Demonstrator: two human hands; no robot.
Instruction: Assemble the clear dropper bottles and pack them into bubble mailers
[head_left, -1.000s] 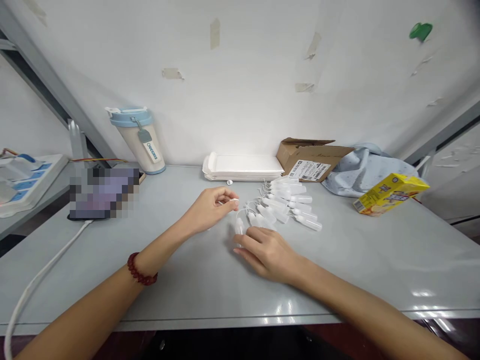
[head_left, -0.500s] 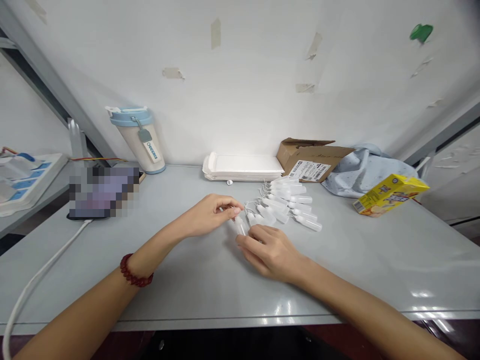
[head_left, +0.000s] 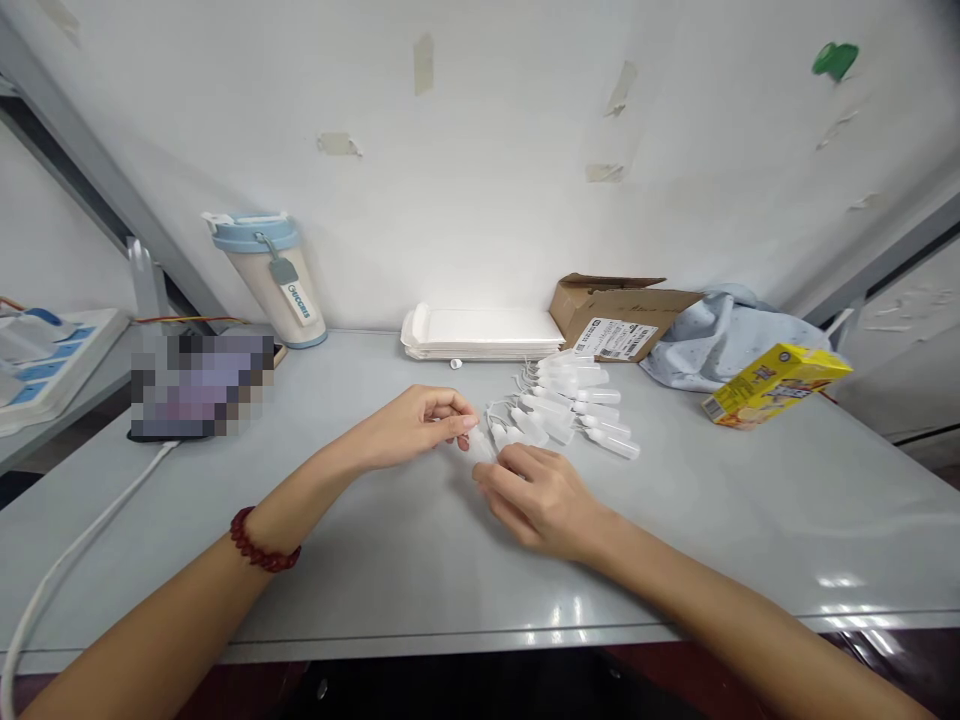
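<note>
A small translucent plastic squeeze bottle [head_left: 481,446] is held tilted between my two hands, just above the table. My left hand [head_left: 427,425] is closed in a pinch at its upper, narrow end; the fingertips cover the tip there. Around the lower end, my right hand [head_left: 536,495] has its fingers wrapped, hiding the base. Right beside the hands lies a pile of similar squeeze bottles [head_left: 551,412], with thin needle-like tips pointing left. A tiny white cap [head_left: 455,364] sits behind my left hand on the table.
Along the wall stand a blue-lidded tumbler [head_left: 266,285], a stack of white trays [head_left: 480,332], an opened cardboard box [head_left: 615,325] and a light-blue cloth [head_left: 720,345]. A yellow carton [head_left: 780,385] is at right. A phone [head_left: 202,390] with a white cable [head_left: 90,530] lies at left.
The whole view has shifted slightly. My left fingertips have moved a little at the bottle's upper end, while my right hand keeps its grip on the lower end.
</note>
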